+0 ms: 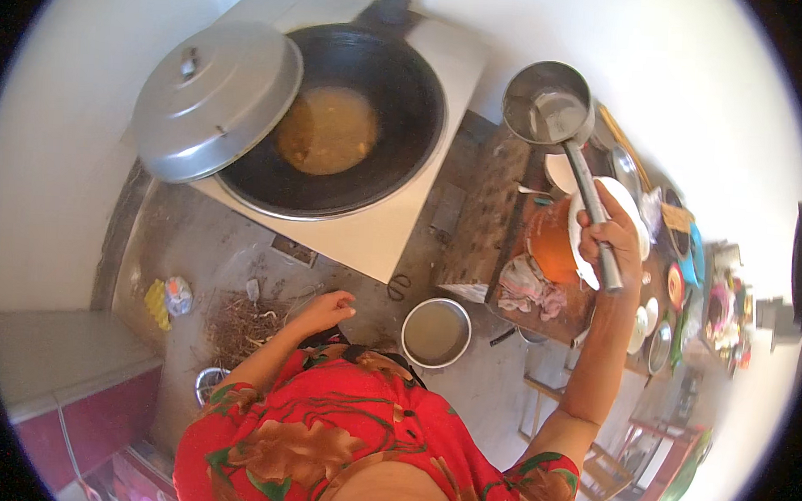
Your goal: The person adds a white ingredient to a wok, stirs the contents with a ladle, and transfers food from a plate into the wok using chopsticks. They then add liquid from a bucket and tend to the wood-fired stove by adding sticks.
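Note:
My right hand (616, 237) is wrapped round the long grey handle of a metal water dipper (549, 136), raised over the right side. A little pale liquid seems to lie in the dipper's bowl. My left hand (325, 313) hangs low in front of my body, empty, its fingers loosely bent and apart. Ahead, a large black wok (415, 135) sits in a white-topped stove (370, 245), with brownish liquid (330, 131) at its bottom. A domed metal lid (220, 99) leans over the wok's left rim.
A metal basin of cloudy liquid (436, 333) stands on the floor. To the right, a wooden table (550, 321) bears an orange container (552, 244), pinkish cloths (529, 287) and several bowls. Twigs (241, 326) lie on the floor at left; scissors (398, 287) lie near the stove.

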